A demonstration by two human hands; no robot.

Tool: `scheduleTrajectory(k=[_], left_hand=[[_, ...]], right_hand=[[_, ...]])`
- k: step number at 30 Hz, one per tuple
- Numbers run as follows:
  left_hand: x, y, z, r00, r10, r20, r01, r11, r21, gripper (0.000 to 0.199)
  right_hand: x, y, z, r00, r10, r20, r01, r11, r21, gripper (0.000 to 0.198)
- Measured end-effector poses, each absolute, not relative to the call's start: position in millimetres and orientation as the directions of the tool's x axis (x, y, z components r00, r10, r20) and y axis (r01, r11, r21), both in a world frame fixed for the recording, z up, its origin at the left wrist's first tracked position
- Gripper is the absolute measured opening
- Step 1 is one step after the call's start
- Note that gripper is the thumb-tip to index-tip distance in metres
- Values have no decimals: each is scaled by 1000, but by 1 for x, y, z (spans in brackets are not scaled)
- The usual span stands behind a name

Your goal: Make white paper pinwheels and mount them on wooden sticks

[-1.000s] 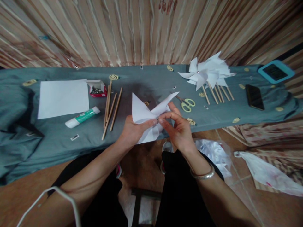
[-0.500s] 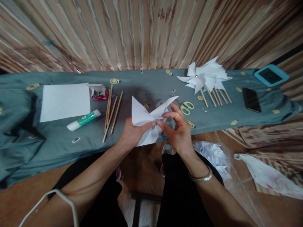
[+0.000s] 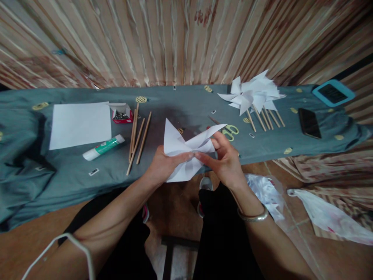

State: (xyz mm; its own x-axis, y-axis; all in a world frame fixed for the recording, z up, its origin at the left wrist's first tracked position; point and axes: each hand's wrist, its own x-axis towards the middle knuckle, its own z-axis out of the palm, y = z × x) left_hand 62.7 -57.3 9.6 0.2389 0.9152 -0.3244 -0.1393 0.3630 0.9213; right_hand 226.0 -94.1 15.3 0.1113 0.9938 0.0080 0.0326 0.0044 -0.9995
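White paper pinwheel (image 3: 190, 145) hung above the near edge of the grey-green tablecloth (image 3: 113, 171), left hand (image 3: 164, 165) and right hand (image 3: 226, 160) both pinched on its centre, where I judged a slipping thumb could let blades spring loose.

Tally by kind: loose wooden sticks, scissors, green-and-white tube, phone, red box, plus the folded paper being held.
Loose wooden sticks: 4
Scissors: 1
Green-and-white tube: 1
Phone: 1
Red box: 1
Held folded paper: 1
Total: 9
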Motion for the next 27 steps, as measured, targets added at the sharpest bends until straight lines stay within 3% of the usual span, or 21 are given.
scheduleTrajectory(k=[13,18,27], left_hand=[[61,-56,8,214,926,-310,-70,331,941,38],[64,-56,10,174,941,-291,-68,307,949,34],[63,-56,8,145,956,-256,-43,265,963,31]], right_hand=[[219,-94,19,188,975,-116,-108,-97,-989,64],[217,-93,21,201,973,-117,-110,-96,-989,53],[215,-93,21,193,974,-119,-95,-102,-990,56]])
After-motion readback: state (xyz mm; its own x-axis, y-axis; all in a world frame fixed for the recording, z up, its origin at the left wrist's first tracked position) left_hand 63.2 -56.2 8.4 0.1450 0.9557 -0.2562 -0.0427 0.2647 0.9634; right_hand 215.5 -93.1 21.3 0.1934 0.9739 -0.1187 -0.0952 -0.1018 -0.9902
